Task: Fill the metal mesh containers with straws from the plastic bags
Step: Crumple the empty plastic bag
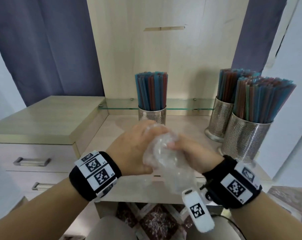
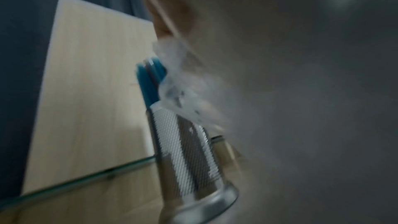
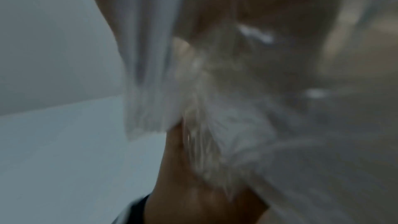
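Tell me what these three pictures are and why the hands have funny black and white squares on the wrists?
No machine here: a person is working with bare hands. The big clear picture comes from a camera on their head. The two blurry ones come from cameras strapped to the wrists; the patterned squares sit on those wrist straps. On the wooden desk stand three metal cups with tiny holes, all full of coloured straws: one in the middle and two on the right. The left hand and the right hand both squeeze a crumpled clear plastic bag. It looks empty, with no straws showing inside. The left wrist picture shows the middle cup close up.
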Demonstrator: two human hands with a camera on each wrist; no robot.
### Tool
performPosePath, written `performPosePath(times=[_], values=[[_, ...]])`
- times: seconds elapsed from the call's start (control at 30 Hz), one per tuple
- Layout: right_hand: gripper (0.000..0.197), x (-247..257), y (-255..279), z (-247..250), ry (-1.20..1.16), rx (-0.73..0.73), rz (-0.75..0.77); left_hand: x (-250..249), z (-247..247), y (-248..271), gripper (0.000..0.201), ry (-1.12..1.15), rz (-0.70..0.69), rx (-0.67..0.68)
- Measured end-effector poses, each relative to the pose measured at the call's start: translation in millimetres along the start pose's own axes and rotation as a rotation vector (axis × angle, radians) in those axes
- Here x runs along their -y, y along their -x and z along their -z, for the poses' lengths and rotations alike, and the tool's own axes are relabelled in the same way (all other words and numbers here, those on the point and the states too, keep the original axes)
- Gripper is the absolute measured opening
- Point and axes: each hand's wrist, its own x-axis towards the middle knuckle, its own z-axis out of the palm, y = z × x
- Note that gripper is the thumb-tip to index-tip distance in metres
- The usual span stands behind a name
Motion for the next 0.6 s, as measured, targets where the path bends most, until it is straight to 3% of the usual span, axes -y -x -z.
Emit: performPosePath(times=[0.1,0.17,0.27,0.33,0.47,0.6], values=[[0.019,3,-27,26,0.457,-0.365,0.037,23,-1,8,0.095,-0.117,0.285,0.116],[0.049,0,-53,43,0.643,-0.536,0.052,37,-3,13,0.094,-0.181,0.377,0.236],[0.107,-17,-93,59,0.780,-0.526,0.012,44,-5,13,0.095,-0.129,0.419,0.289],[0.124,-24,-112,56,0.807,-0.486,-0.003,48,-7,12,0.096,-0.118,0.431,0.293],[0.122,-39,-137,46,0.727,-0.508,0.119,53,-13,12,0.100,-0.128,0.451,0.339],[0.107,-44,-148,48,0.737,-0.624,0.069,58,-18,8,0.101,-0.176,0.434,0.431]])
